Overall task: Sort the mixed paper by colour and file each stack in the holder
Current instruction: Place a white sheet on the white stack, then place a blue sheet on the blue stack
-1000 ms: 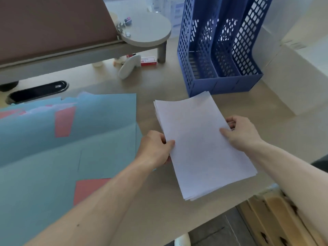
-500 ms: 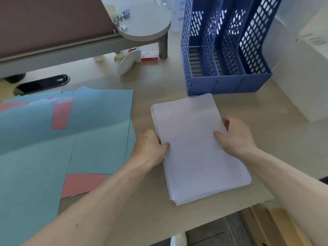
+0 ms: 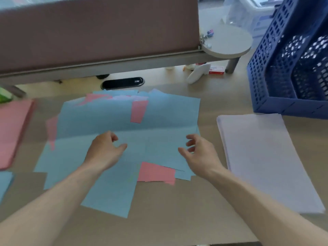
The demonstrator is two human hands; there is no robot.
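Observation:
A loose pile of mixed blue and pink sheets [image 3: 127, 119] lies spread on the desk in front of me. My left hand [image 3: 104, 151] and my right hand [image 3: 198, 153] hover just above its middle, fingers loosely curled, holding nothing. A squared stack of white paper [image 3: 266, 162] lies flat to the right, apart from both hands. Behind it stands the blue mesh file holder [image 3: 266, 93]. A pink stack [image 3: 12, 132] sits at the far left, and a blue sheet corner [image 3: 5, 183] shows below it.
A brown partition panel [image 3: 99, 27] on a grey rail runs along the back. A round grey shelf [image 3: 229, 41] carries small clips. A white object [image 3: 197, 73], a red and white box [image 3: 216, 70] and a black cable slot [image 3: 122, 82] lie behind the pile.
Both hands let go of the white stack, which now lies on the desk, and moved left over the blue and pink pile. My view swung left too.

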